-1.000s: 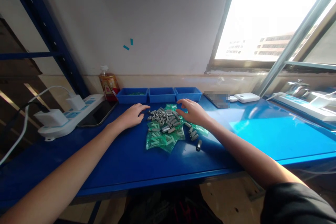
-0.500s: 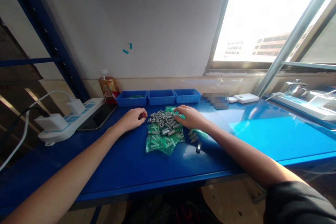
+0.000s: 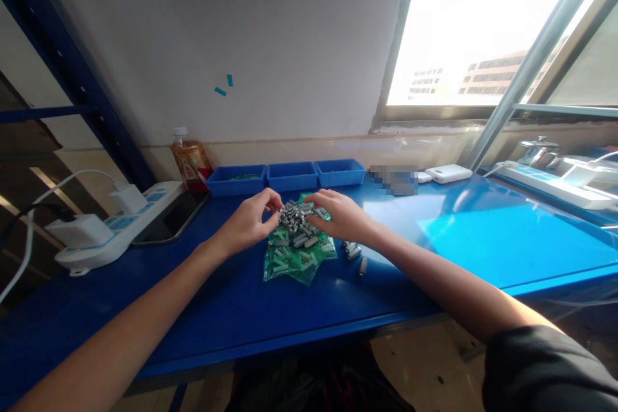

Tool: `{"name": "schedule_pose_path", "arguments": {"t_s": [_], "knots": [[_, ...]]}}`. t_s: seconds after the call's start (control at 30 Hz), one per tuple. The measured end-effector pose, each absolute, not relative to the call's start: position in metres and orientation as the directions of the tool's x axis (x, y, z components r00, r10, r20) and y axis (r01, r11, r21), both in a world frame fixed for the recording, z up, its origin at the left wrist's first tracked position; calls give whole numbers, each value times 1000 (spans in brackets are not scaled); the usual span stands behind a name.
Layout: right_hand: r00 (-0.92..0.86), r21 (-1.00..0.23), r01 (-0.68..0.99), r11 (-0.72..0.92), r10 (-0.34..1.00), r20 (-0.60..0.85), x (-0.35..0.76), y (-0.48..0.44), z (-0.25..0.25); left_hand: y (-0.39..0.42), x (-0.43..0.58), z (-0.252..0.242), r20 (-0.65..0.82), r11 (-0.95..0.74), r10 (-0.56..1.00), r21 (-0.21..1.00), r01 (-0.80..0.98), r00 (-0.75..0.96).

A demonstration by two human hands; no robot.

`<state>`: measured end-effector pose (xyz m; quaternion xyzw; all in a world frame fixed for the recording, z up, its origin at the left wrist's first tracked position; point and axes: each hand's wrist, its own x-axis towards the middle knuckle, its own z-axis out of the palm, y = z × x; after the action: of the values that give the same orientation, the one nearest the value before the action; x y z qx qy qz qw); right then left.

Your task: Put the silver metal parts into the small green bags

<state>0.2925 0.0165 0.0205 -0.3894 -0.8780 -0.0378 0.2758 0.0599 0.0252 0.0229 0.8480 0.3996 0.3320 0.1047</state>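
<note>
A heap of small grey metal cylinders (image 3: 298,226) lies on a pile of green plastic bags (image 3: 290,261) on the blue table (image 3: 270,309). My left hand (image 3: 248,224) is at the heap's left edge, its fingertips pinched together at the top of the heap. My right hand (image 3: 338,215) rests on the heap's right side with curled fingers touching the cylinders. What either hand's fingertips hold is too small to see. A few loose cylinders (image 3: 355,252) lie just right of the bags, below my right wrist.
Three blue bins (image 3: 291,176) stand in a row behind the heap against the wall. A bottle (image 3: 189,159), a white power strip with chargers (image 3: 106,226) and a phone (image 3: 171,222) sit at the left. White devices (image 3: 447,174) and a second power strip (image 3: 555,183) are at the right.
Both hands have moved inward onto the heap. The left hand's fingers went from flat on the table to a pinch at the heap's top. The right hand's fingers curled over the cylinders.
</note>
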Motion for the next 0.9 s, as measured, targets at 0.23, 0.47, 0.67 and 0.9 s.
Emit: {"name": "schedule_pose_path", "arguments": {"t_s": [0.23,0.47,0.67,0.9], "knots": [[-495,-86,608,790,461,736,275,-8,29,-3,84,34,582,-716,696,602,353,421],[-482,-22,582,813,367,796,277,-9,29,-6,85,36,517,-606,761,783,143,392],[-456,-32,571,820,349,819,276,-14,35,-13,86,40,526,-612,778,757,227,344],[-415,-110,541,834,378,827,275,-19,38,-16,81,44,676,-787,596,386,481,433]]}}
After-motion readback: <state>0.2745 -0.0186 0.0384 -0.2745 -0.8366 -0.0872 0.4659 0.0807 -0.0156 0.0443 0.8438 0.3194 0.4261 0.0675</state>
